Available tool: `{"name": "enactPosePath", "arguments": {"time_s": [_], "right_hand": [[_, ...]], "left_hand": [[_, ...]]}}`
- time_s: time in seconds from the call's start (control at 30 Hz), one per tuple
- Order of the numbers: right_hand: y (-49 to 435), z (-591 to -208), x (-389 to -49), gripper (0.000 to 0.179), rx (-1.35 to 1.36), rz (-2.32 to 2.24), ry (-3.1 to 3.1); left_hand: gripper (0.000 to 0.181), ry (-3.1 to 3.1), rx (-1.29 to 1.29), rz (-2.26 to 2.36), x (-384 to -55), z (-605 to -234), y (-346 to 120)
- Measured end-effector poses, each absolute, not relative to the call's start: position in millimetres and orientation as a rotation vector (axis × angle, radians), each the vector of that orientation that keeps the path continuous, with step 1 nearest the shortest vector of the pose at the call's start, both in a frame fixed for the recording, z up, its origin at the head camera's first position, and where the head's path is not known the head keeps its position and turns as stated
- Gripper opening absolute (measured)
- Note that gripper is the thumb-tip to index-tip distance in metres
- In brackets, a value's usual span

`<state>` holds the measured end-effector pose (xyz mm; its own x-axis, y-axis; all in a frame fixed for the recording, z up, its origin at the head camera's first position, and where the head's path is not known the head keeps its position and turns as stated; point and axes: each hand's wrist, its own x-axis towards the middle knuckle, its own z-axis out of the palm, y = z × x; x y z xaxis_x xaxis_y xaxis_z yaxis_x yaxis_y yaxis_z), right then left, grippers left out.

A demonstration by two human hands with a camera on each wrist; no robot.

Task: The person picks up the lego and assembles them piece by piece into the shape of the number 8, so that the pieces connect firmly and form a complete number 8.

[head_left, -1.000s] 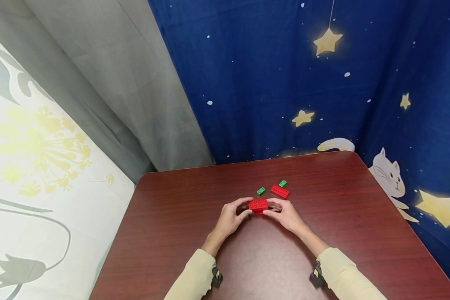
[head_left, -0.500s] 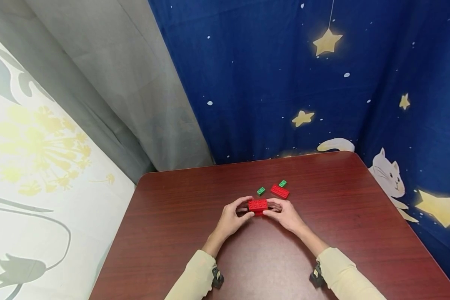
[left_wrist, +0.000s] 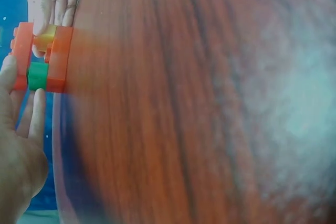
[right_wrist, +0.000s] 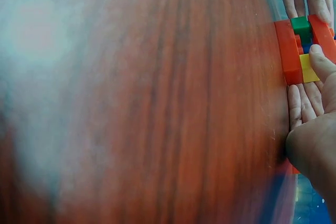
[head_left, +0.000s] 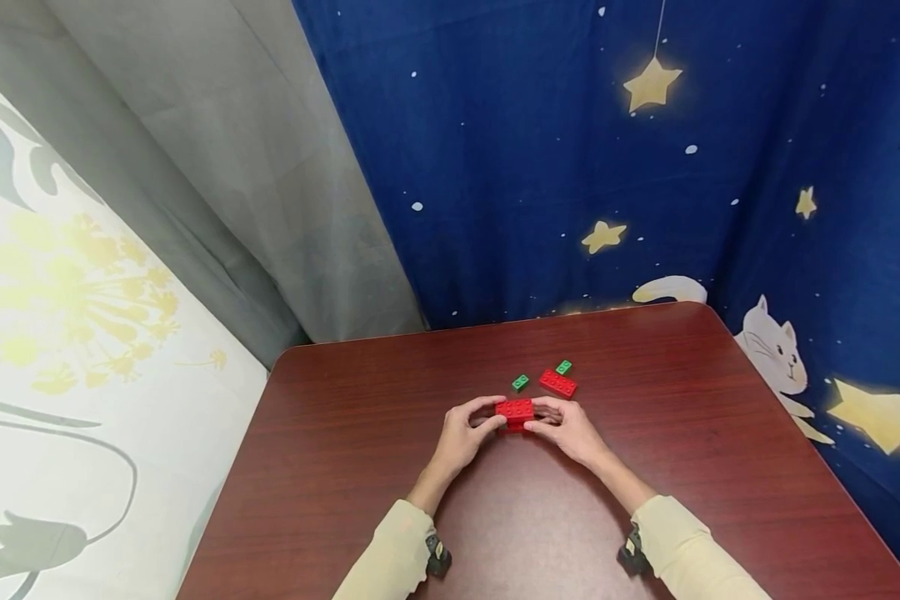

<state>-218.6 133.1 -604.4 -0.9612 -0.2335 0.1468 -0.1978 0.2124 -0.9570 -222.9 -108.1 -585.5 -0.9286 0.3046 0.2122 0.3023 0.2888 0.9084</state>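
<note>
A small stack of toy building bricks (head_left: pixel 515 409) stands on the table between my hands. Two red bricks form its top and bottom layers. Sandwiched between them are a green brick (left_wrist: pixel 38 76) at the left end and a yellow brick (right_wrist: pixel 309 67) at the right end, with a gap in the middle. My left hand (head_left: pixel 459 437) pinches the left end, its thumb at the top red brick's near edge. At the other end my right hand (head_left: pixel 572 432) pinches the stack, thumb in front and fingers behind.
Just behind the stack lie a loose red brick (head_left: pixel 558 383) and two small green bricks, one (head_left: pixel 521 382) to its left and one (head_left: pixel 564 367) at its far side. The wooden table (head_left: pixel 345 433) ends at curtains behind.
My left thumb has shifted slightly upward, from the lower front of the stack to the top red brick's edge. My right hand and the loose bricks stay in place.
</note>
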Motion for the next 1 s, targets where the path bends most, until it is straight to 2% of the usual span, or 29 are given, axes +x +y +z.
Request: {"name": "enactPosePath", "arguments": {"time_s": [0.47,0.77,1.0], "right_hand": [[131.3,-601.9,-217.1,0.042,-0.44,-1.905,2.422],[128.8,-568.1,-201.6,0.038,-0.49,-1.905,2.429],[129.3,-588.5,-210.7,0.04,-0.469,-1.913,2.426]], "left_hand": [[0.038,2.585,0.616,1.736,-223.4,-587.1,-107.9],[0.043,2.595,0.668,1.691,-222.2,-583.4,-107.9],[0.041,2.609,0.583,1.69,-222.5,-585.9,-106.1]]}}
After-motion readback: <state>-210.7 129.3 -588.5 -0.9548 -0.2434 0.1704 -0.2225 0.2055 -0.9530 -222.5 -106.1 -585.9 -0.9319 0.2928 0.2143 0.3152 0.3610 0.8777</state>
